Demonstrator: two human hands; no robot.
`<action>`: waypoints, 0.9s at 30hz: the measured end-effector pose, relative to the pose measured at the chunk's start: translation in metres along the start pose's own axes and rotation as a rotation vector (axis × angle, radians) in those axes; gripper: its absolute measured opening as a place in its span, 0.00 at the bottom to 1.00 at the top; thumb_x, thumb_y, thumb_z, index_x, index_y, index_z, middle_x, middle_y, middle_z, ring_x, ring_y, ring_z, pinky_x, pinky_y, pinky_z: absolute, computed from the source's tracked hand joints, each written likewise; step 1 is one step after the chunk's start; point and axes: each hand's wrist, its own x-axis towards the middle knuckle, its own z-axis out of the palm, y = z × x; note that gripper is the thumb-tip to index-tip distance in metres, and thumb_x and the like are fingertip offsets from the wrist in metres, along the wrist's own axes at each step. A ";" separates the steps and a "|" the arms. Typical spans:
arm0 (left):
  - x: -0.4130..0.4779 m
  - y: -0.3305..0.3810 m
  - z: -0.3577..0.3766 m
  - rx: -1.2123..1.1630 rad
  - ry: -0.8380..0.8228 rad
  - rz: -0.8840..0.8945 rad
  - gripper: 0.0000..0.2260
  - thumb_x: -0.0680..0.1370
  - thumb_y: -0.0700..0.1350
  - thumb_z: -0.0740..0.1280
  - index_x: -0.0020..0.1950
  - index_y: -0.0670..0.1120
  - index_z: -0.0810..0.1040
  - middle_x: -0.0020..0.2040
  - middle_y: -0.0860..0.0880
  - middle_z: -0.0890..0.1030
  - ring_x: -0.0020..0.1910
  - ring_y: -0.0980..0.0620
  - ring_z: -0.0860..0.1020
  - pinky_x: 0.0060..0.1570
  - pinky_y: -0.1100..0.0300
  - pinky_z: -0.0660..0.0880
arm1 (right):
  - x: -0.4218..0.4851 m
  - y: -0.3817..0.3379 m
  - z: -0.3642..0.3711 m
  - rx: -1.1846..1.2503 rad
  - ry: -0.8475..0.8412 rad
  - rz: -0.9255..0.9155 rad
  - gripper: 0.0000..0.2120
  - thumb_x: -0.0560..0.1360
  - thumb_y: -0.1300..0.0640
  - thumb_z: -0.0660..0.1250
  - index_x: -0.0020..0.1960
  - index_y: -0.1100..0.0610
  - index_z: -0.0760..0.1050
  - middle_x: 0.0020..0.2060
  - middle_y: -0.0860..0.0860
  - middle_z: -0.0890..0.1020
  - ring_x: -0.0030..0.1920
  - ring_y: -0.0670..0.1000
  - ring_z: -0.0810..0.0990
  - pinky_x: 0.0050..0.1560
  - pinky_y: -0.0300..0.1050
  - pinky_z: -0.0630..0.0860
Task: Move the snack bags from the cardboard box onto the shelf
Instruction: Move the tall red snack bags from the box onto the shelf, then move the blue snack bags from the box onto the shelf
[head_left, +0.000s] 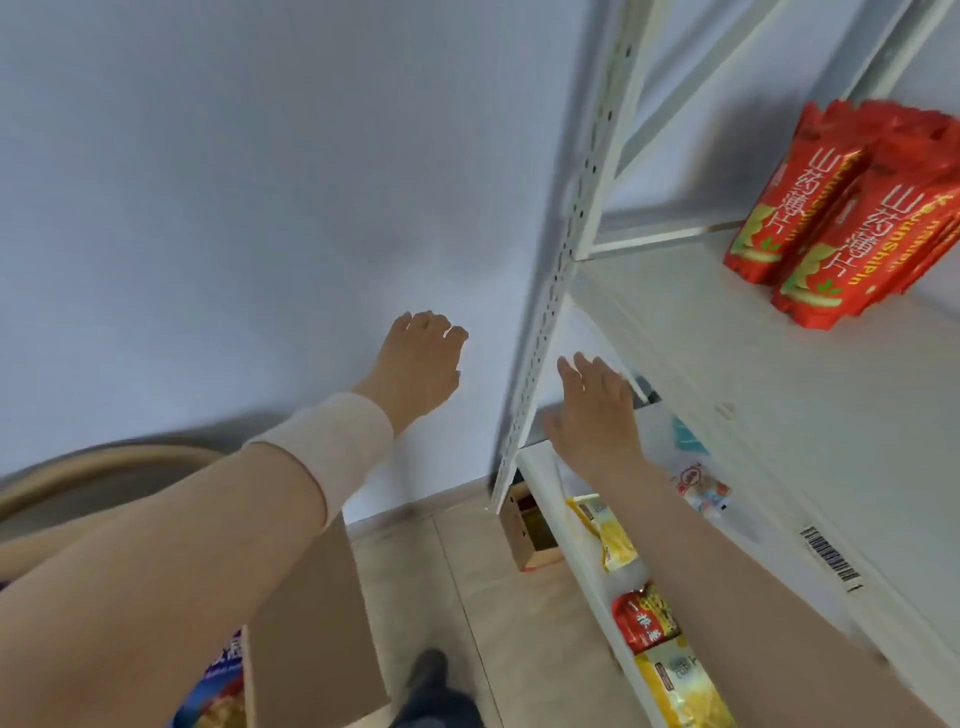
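This looks like a shop stockroom or small store. At 2 o'clock stands a white metal rack (587, 171) with perforated uprights, its boards holding retail snack bags: red ones (831, 218) at 2 o'clock, yellow and red packs (649, 623) at 5 o'clock. A barcode label (831, 558) sits on a board edge at 4 o'clock. An open carton (311, 623) rests on tiled floor (467, 571) at 7 o'clock, against a plain wall (234, 182).

You have: blue-grey wall (234, 182); beige tiled floor (467, 597); dark shoe (428, 670) on it; curved tan rim (104, 462), left edge of view.
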 end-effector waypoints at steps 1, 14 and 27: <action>-0.025 -0.019 0.007 0.033 -0.026 -0.028 0.22 0.80 0.48 0.58 0.74 0.46 0.60 0.73 0.45 0.63 0.74 0.45 0.58 0.72 0.52 0.51 | -0.006 -0.021 0.007 -0.051 -0.031 -0.047 0.30 0.80 0.48 0.54 0.76 0.57 0.46 0.76 0.56 0.51 0.76 0.57 0.48 0.75 0.53 0.46; -0.351 -0.256 0.126 0.032 -0.253 -0.471 0.19 0.78 0.47 0.60 0.69 0.45 0.67 0.67 0.44 0.72 0.67 0.44 0.68 0.67 0.50 0.62 | -0.120 -0.323 0.142 -0.169 -0.192 -0.484 0.31 0.74 0.52 0.67 0.71 0.64 0.62 0.69 0.63 0.66 0.71 0.62 0.63 0.71 0.56 0.61; -0.498 -0.347 0.248 -0.464 -0.498 -0.898 0.22 0.78 0.52 0.63 0.69 0.45 0.65 0.64 0.44 0.72 0.63 0.44 0.71 0.59 0.52 0.69 | -0.203 -0.444 0.268 -0.111 -0.656 -0.369 0.26 0.79 0.48 0.55 0.73 0.59 0.57 0.70 0.56 0.65 0.71 0.56 0.62 0.68 0.48 0.62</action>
